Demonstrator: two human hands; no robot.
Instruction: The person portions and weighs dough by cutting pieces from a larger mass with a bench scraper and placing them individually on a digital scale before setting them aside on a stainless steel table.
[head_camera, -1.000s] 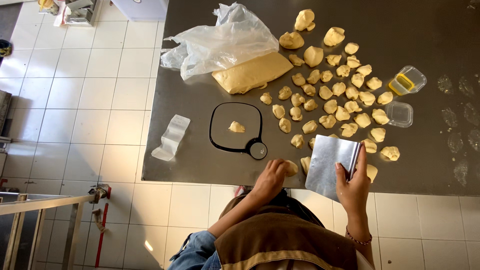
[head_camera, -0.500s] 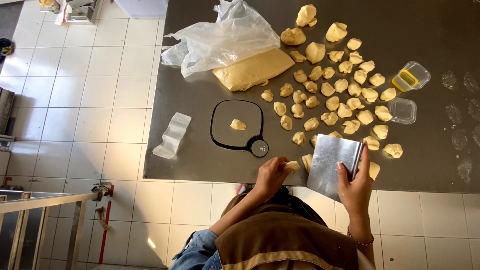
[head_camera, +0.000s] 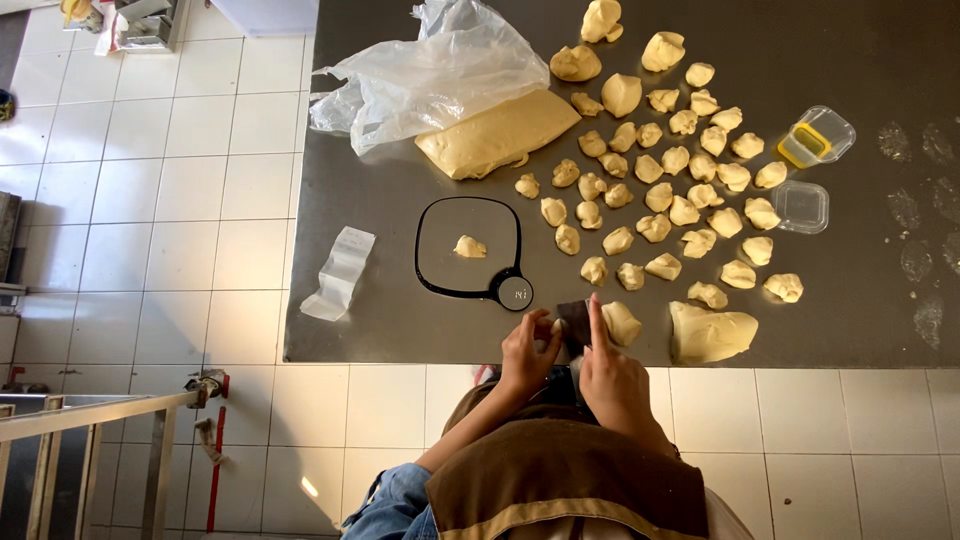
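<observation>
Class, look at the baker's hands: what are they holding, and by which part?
Both hands, left and right, hold a scraper edge-on by its upper part, between the fingers, beside a dough piece.

Metal scraper (head_camera: 573, 325), held broad and flat in the right hand (head_camera: 612, 375) before, now stands edge-on btwn both hands. Left hand (head_camera: 527, 352) has closed in against it. Big dough lump (head_camera: 711, 333) and a smaller dough piece (head_camera: 621, 323), hidden earlier, now uncovered.
</observation>
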